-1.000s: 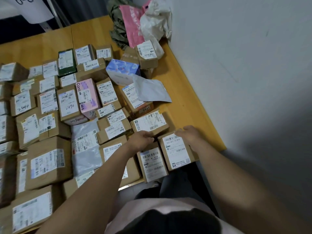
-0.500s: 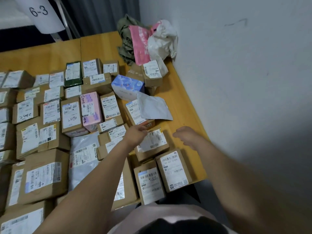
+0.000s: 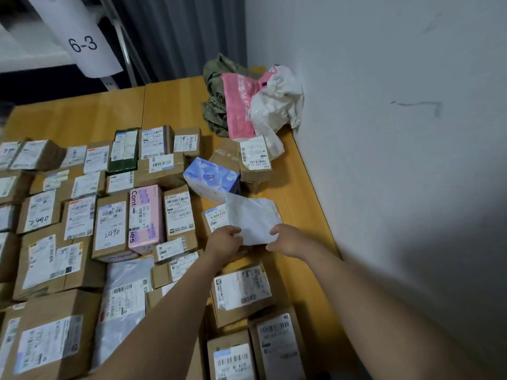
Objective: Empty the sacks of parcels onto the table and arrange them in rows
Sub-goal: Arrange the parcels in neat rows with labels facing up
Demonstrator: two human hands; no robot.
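Observation:
Several labelled cardboard parcels lie in rows on the wooden table (image 3: 304, 193). A flat grey-white mailer bag (image 3: 253, 219) lies across a brown box (image 3: 215, 218) near the table's right side. My left hand (image 3: 225, 239) grips the mailer's near left corner. My right hand (image 3: 286, 239) pinches its near right corner. A blue printed box (image 3: 211, 175) and a pink box (image 3: 144, 218) sit among the parcels. Empty sacks, green (image 3: 219, 105), pink (image 3: 238, 105) and white (image 3: 277, 102), are heaped at the far right corner.
A grey wall (image 3: 397, 133) runs along the table's right edge. A white post marked 6-3 (image 3: 82, 42) and a dark curtain stand behind the table. Bare wood shows along the far edge and in a strip by the wall.
Both hands left the boxes at the near edge and reached forward to the grey-white mailer, taking hold of its near corners. The camera tilted up.

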